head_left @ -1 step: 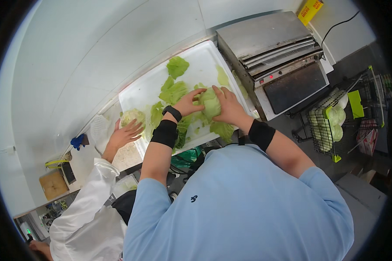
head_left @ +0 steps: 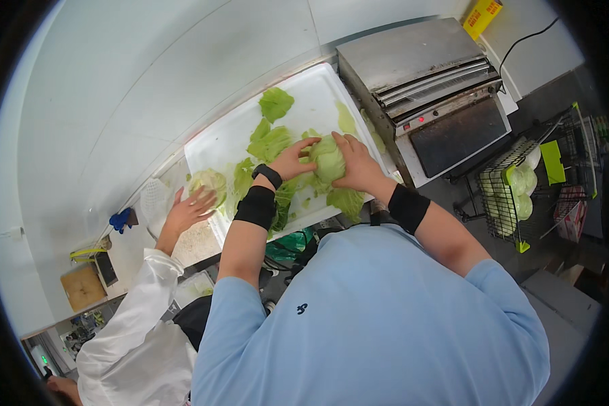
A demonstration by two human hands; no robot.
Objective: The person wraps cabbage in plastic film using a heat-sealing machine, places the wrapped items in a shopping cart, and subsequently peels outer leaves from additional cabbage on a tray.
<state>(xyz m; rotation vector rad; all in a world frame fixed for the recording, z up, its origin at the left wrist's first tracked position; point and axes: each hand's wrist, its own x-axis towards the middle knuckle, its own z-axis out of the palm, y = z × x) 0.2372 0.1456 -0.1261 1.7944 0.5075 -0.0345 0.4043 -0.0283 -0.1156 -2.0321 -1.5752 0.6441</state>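
A pale green cabbage (head_left: 328,160) is held between my two hands over a white tray (head_left: 213,142). My left hand (head_left: 296,160), with a black band at its wrist, presses the cabbage's left side with curved fingers. On its right side, my right hand (head_left: 360,164) wraps its fingers around the upper edge. Loose cabbage leaves (head_left: 271,143) lie on the tray to the left of and behind my hands, and another leaf (head_left: 347,201) hangs at the near edge. Parts of the leaves beneath my left wrist are hidden.
At my left, a co-worker's hand (head_left: 188,211) is at another cabbage (head_left: 210,183). A metal wrapping machine (head_left: 426,81) with a dark plate stands right of the tray. Further right is a wire shopping cart (head_left: 507,210) holding several cabbages. A wall runs behind the tray.
The co-worker's hand has shifted slightly to the left, uncovering more of their cabbage. My hands and the cabbage between them stay nearly in place.
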